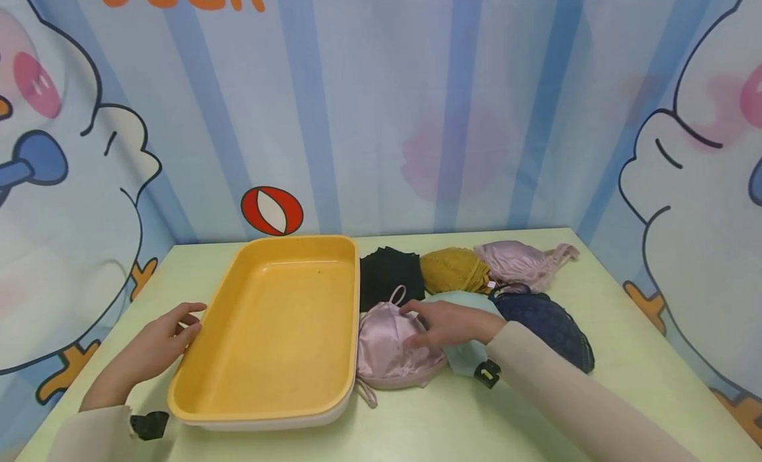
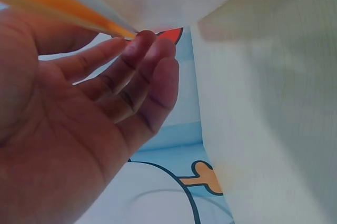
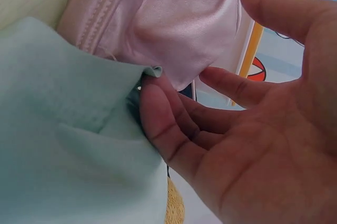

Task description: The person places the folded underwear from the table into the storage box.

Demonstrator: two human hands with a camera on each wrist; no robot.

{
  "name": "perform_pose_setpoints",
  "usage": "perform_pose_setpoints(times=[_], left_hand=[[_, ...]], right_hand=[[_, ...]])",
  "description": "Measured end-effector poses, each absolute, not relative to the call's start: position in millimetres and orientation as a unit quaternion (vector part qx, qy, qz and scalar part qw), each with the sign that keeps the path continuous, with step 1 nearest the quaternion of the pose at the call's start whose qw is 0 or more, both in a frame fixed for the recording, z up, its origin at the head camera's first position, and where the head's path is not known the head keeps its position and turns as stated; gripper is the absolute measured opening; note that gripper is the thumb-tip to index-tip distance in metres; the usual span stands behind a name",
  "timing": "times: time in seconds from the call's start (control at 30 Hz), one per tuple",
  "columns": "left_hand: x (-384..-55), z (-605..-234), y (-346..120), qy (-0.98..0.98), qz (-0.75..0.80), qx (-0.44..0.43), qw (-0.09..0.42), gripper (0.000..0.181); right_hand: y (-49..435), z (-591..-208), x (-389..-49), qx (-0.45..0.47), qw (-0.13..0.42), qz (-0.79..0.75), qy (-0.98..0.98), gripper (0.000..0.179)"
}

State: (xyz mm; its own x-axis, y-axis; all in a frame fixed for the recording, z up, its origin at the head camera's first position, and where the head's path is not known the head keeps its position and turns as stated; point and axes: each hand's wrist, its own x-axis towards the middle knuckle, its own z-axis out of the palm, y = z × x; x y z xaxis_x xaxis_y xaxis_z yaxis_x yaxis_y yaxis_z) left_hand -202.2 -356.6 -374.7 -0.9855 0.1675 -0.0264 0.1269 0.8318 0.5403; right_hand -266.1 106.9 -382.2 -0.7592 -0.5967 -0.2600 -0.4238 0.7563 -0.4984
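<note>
My left hand [image 1: 156, 346] is at the left side of the yellow tray [image 1: 355, 316], its fingers loosely bent by the rim. The left wrist view shows the fingertips [image 2: 166, 77] near the tray's pale side, nothing gripped. Over the pink satin bra [image 1: 387, 349], just right of the tray, reaches my right hand [image 1: 451, 322], thumb and fingers apart. In the right wrist view its fingertips touch the edge of the mint-green bra [image 3: 79, 129], which partly lies under the hand. The thumb is close to the pink satin; whether it touches cannot be told.
Behind lie a black folded garment [image 1: 389, 277], a mustard lace bra [image 1: 454, 270] and another pink bra [image 1: 518, 260]. A navy bra [image 1: 548, 326] lies at right. The tray sits over a white base [image 1: 274, 423]. A printed curtain [image 1: 381, 118] backs the pale table [image 1: 417, 429].
</note>
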Motion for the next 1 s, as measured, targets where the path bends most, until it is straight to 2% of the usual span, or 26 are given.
perform_pose_setpoints(times=[0.2,0.63,1.0], left_hand=[[-202,-376,-359,0.952,0.291,0.084,0.038,0.044],[-203,-381,-361,0.946,0.309,0.094,0.034,0.047],[-205,-383,-362,0.945,0.313,0.092,0.035,0.048]], right_hand=[[102,-386,-267,-0.274,0.203,-0.214,0.915,0.06],[98,-398,-271,-0.294,0.161,-0.226,0.915,0.054],[91,-396,-268,-0.291,0.175,-0.228,0.912,0.055]])
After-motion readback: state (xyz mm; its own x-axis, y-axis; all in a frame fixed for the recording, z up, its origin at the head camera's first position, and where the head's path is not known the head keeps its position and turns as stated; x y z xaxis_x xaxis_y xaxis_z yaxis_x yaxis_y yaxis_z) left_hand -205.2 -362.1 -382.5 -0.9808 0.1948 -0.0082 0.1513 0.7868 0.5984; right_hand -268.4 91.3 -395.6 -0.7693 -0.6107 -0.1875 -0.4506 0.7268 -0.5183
